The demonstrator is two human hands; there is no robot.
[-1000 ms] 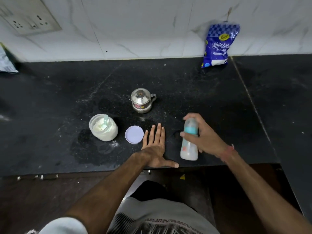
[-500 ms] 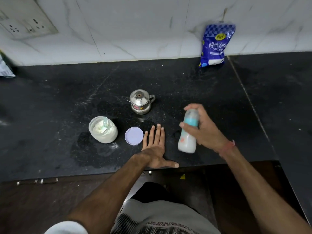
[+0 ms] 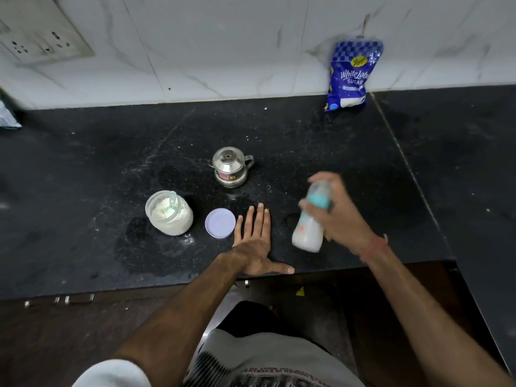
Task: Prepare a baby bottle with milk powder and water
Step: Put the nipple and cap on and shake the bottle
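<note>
Right hand [image 3: 339,219], motion-blurred, grips the tilted baby bottle [image 3: 310,222] of white liquid above the counter's [image 3: 83,163] front edge; cap detail indistinct. Left hand [image 3: 255,244] lies flat, fingers straight. Open jar [image 3: 169,213] holds powder and scoop.

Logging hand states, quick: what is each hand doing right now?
Left hand: open, flat on the counter.
Right hand: gripping the baby bottle.

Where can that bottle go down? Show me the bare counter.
Bare counter lies between the steel pot and the sugar bag, and left of the powder jar. Crowded: jar, purple lid and left hand sit close together near the front edge.
</note>
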